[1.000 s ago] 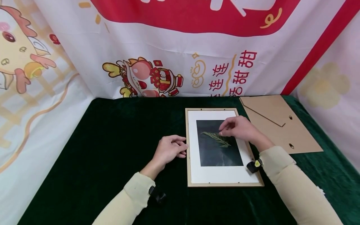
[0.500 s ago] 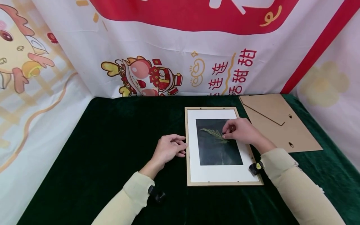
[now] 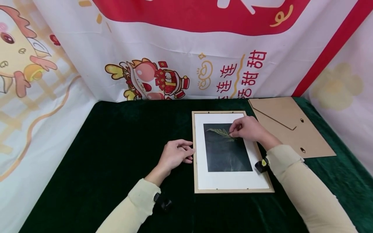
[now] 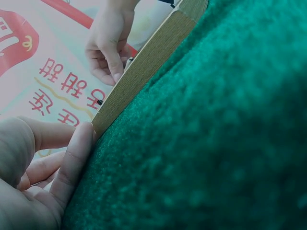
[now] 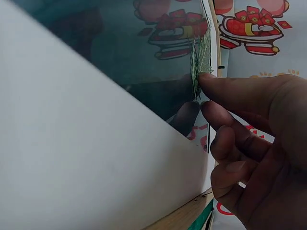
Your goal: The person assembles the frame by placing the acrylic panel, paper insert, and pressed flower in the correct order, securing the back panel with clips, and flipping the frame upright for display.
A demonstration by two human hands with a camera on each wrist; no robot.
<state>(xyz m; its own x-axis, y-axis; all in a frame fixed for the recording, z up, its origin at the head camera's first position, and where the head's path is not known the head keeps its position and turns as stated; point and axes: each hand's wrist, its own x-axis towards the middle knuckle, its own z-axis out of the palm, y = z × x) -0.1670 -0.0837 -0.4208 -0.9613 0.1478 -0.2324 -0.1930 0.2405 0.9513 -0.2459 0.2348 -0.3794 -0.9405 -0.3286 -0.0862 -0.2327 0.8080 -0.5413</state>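
Note:
A green fern leaf [image 3: 219, 131] lies over the dark glassy panel [image 3: 227, 158] of a picture frame [image 3: 196, 173], its tip pointing left. My right hand [image 3: 247, 128] pinches the leaf's right end between thumb and forefinger. In the right wrist view the leaf [image 5: 205, 48] stands out against its own reflection, the other fingers curled in behind the fingertips. My left hand [image 3: 176, 153] touches the frame's left side with fingers loosely bent. In the left wrist view, its fingertips rest right at the frame's wooden edge [image 4: 144, 64].
A white mat [image 3: 221, 181] surrounds the dark panel inside the frame, with small dark tabs along the inner edges. A brown backing board [image 3: 282, 113] with a stand leg outline and two metal hangers lies behind on the right. Dark green cloth [image 3: 131, 136] covers the table; printed curtains enclose it.
My right hand has shifted its fingers to the leaf's right end, and the leaf has moved up the panel, away from me. My left hand has stayed at the frame's edge.

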